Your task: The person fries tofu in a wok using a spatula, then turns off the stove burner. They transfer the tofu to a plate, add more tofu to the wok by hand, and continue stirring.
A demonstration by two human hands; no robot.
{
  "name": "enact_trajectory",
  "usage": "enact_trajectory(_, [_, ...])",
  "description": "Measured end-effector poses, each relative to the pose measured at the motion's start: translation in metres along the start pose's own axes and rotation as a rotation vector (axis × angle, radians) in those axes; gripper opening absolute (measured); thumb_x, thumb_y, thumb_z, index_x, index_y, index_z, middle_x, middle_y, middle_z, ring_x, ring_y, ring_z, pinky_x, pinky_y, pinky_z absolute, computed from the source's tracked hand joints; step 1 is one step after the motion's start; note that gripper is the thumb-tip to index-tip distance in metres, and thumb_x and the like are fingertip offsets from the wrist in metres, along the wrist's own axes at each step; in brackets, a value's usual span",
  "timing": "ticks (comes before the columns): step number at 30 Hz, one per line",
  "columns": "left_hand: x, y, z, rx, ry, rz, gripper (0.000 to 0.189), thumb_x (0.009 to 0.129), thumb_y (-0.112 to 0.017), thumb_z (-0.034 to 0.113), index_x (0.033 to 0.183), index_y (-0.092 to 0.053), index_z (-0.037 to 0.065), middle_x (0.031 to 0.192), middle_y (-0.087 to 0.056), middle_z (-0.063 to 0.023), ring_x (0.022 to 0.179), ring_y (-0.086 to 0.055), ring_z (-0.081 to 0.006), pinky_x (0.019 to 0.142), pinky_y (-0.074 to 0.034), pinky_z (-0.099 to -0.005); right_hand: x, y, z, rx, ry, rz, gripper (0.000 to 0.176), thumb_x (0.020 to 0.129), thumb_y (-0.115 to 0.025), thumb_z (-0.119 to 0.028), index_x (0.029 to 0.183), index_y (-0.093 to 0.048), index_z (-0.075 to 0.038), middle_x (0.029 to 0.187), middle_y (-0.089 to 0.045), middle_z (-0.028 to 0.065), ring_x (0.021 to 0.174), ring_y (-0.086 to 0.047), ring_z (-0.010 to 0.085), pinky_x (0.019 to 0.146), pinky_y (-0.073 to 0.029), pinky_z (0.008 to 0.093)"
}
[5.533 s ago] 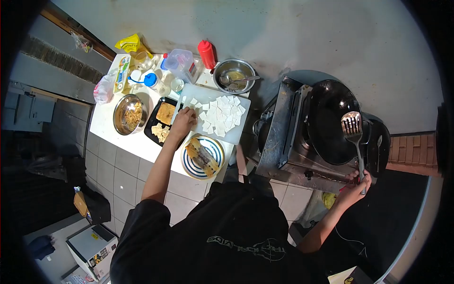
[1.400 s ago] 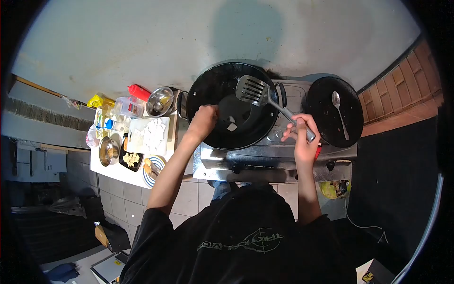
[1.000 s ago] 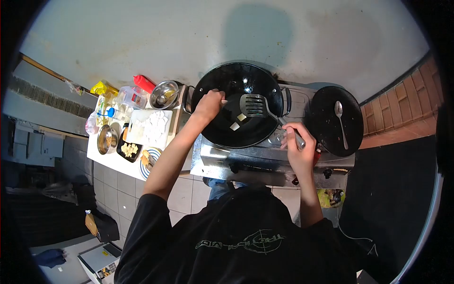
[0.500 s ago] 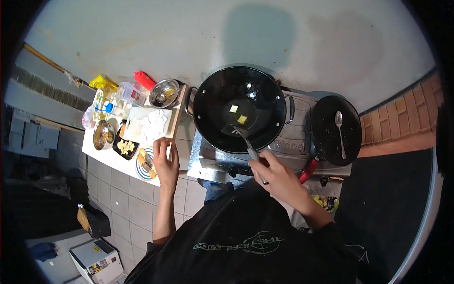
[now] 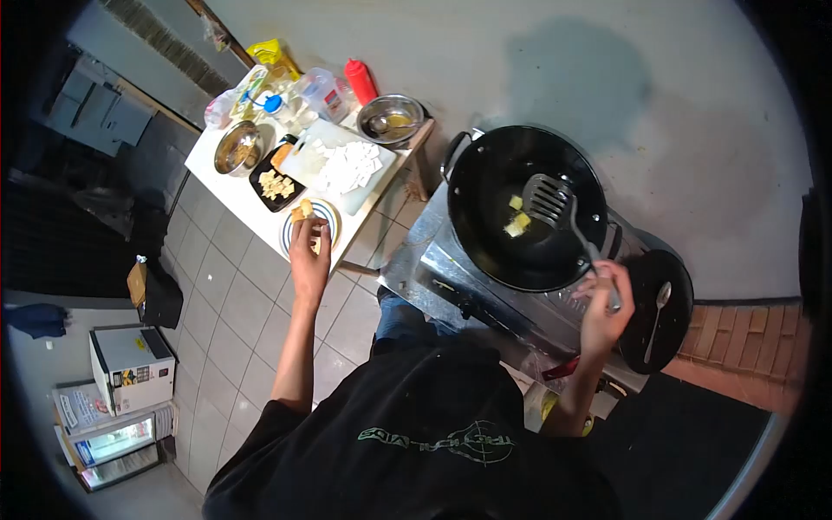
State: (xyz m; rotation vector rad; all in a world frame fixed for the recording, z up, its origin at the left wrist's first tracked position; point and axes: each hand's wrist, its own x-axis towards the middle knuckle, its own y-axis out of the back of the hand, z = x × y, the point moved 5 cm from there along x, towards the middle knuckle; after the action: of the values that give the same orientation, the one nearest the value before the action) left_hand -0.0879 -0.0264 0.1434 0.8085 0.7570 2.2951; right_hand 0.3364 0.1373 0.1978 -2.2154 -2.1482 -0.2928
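Head view, looking straight down over a person in a black shirt. A round black wok (image 5: pixel 494 186) sits on a steel stove (image 5: pixel 433 269) and serves as the landmark here.

The right hand (image 5: pixel 604 305) is just right of the wok and nearer the person. Its fingers are wrapped tight around the far end of a slotted metal spatula (image 5: pixel 546 198). The spatula's blade hovers inside the wok, beside a few pale yellow cubes (image 5: pixel 517 224) lying at the bottom.

The left hand (image 5: pixel 308 251) is stretched well to the left of the wok, over a blue-striped round plate (image 5: pixel 328 234) at the near edge of a white desk (image 5: pixel 221 182). Its fingers bend down onto a yellow-brown piece of food (image 5: pixel 303 210); whether they pinch it cannot be told.

Further left of the wok, a white cutting board (image 5: pixel 303 160) carries many white cubes. Right of the wok, a metal spoon (image 5: pixel 656 310) rests on a round black lid (image 5: pixel 672 277).

Risks, as a judgement: both arms are spread wide, so neither hand gets full attention. The spatula, held only by its end, could dip and flick hot fat or cubes out. The plate sits at the desk's edge, and a push could send it to the tiled floor.
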Motion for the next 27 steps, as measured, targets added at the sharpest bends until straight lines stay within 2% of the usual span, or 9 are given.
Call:
enact_trajectory(4, [0.03, 0.004, -0.061, 0.012, 0.091, -0.035, 0.015, 0.09, -0.064, 0.01, 0.102, -0.064, 0.0, 0.097, -0.064, -0.009, 0.079, -0.063, -0.0177, 0.065, -0.05, -0.0299, 0.002, 0.004, 0.017, 0.164, -0.013, 0.151, 0.024, 0.102, -0.048, -0.018, 0.104, -0.058, 0.004, 0.079, -0.059, 0.0108, 0.06, -0.058, 0.0131, 0.052, -0.052, 0.0279])
enact_trajectory(8, [0.08, -0.01, -0.121, -0.028, 0.032, -0.096, 0.021, 0.086, -0.069, 0.01, 0.105, -0.062, 0.001, 0.098, -0.062, -0.0114, 0.08, -0.064, -0.0216, 0.065, -0.052, -0.0321, -0.003, -0.003, 0.012, 0.209, -0.002, 0.157, 0.024, 0.102, -0.046, -0.019, 0.104, -0.057, 0.003, 0.079, -0.058, 0.0111, 0.061, -0.057, 0.0151, 0.053, -0.052, 0.0293])
enact_trajectory(11, [0.125, -0.03, -0.153, -0.018, -0.067, -0.193, 0.028, 0.084, -0.07, 0.005, 0.109, -0.06, 0.003, 0.101, -0.061, -0.0125, 0.081, -0.064, -0.0232, 0.068, -0.053, -0.0332, -0.01, -0.012, 0.004, 0.165, -0.007, 0.198, 0.026, 0.103, -0.044, -0.022, 0.104, -0.056, 0.0, 0.08, -0.059, 0.0087, 0.068, -0.058, 0.0134, 0.059, -0.049, 0.0266])
enact_trajectory(13, [0.151, -0.042, -0.159, -0.022, 0.014, -0.286, 0.03, 0.083, -0.069, 0.004, 0.111, -0.06, 0.004, 0.107, -0.061, -0.0141, 0.088, -0.064, -0.0262, 0.076, -0.053, -0.0353, -0.018, -0.014, 0.005, 0.156, -0.034, 0.288, 0.026, 0.103, -0.044, -0.023, 0.105, -0.056, 0.0, 0.081, -0.059, 0.0085, 0.068, -0.058, 0.0136, 0.06, -0.048, 0.0267])
enact_trajectory(15, [0.175, -0.059, -0.178, 0.015, -0.099, -0.336, 0.033, 0.081, -0.068, 0.003, 0.113, -0.059, 0.005, 0.112, -0.059, -0.0146, 0.091, -0.064, -0.0287, 0.08, -0.052, -0.0372, -0.026, -0.028, -0.004, 0.149, -0.045, 0.376, 0.027, 0.103, -0.044, -0.025, 0.105, -0.056, 0.0, 0.081, -0.059, 0.0083, 0.069, -0.057, 0.0137, 0.06, -0.048, 0.0269])
enact_trajectory(17, [0.193, -0.078, -0.199, 0.076, -0.146, -0.401, 0.044, 0.078, -0.069, 0.001, 0.119, -0.058, 0.007, 0.124, -0.054, -0.017, 0.112, -0.056, -0.0364, 0.094, -0.047, -0.0421, -0.04, -0.047, -0.026, 0.058, -0.001, 0.531, 0.029, 0.102, -0.047, -0.028, 0.105, -0.056, -0.001, 0.079, -0.057, 0.0096, 0.068, -0.057, 0.0153, 0.059, -0.048, 0.0276])
enact_trajectory(19, [0.207, -0.095, -0.214, 0.035, -0.227, -0.416, 0.049, 0.078, -0.069, 0.001, 0.125, -0.057, 0.009, 0.131, -0.05, -0.0178, 0.12, -0.051, -0.0384, 0.1, -0.044, -0.0428, -0.049, -0.05, -0.023, 0.044, 0.023, 0.536, 0.029, 0.101, -0.047, -0.029, 0.106, -0.056, -0.001, 0.08, -0.057, 0.0101, 0.07, -0.057, 0.0156, 0.06, -0.048, 0.0283])
enact_trajectory(21, [0.216, -0.111, -0.226, 0.054, -0.258, -0.45, 0.057, 0.076, -0.072, 0.005, 0.13, -0.056, 0.013, 0.138, -0.047, -0.0163, 0.121, -0.05, -0.0375, 0.103, -0.043, -0.0416, -0.058, -0.055, -0.023, -0.009, 0.016, 0.621, 0.031, 0.101, -0.047, -0.03, 0.106, -0.056, -0.001, 0.081, -0.058, 0.0102, 0.07, -0.057, 0.0159, 0.06, -0.048, 0.0285])
enact_trajectory(27, [0.233, -0.131, -0.237, 0.181, -0.372, -0.484, 0.049, 0.075, -0.075, 0.011, 0.122, -0.061, 0.014, 0.128, -0.053, -0.0131, 0.114, -0.05, -0.0349, 0.099, -0.044, -0.0415, -0.079, -0.083, -0.033, -0.107, -0.009, 0.699, 0.03, 0.102, -0.045, -0.031, 0.108, -0.057, -0.004, 0.085, -0.059, 0.0083, 0.071, -0.057, 0.0136, 0.062, -0.049, 0.0273])
